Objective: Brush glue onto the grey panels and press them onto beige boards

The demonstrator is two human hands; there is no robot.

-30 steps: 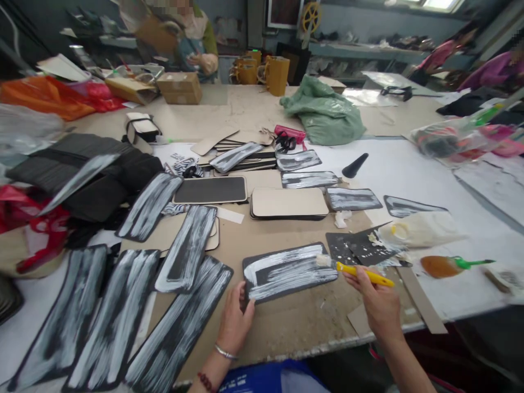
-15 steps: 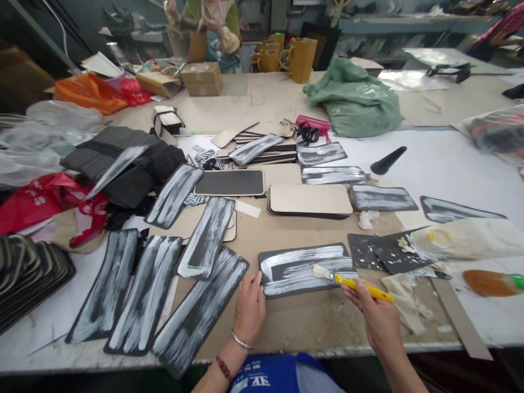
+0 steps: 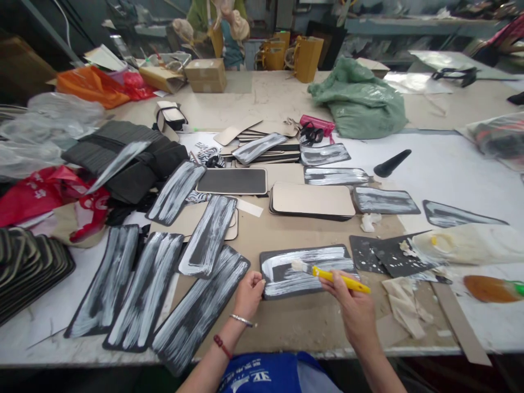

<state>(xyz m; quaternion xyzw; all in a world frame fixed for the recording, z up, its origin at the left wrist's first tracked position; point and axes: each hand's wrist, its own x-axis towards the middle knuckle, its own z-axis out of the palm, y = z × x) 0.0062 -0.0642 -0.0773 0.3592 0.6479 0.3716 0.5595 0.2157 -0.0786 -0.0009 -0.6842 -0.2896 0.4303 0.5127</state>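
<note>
The right hand grips a yellow brush.

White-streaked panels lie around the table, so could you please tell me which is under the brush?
The panel with the left hand at its left edge; it alone has the yellow-handled brush, in the right hand, over it.

On the table, a bag lies right of a carton near the far edge; stacked panels sit before both, near the middle.
</note>
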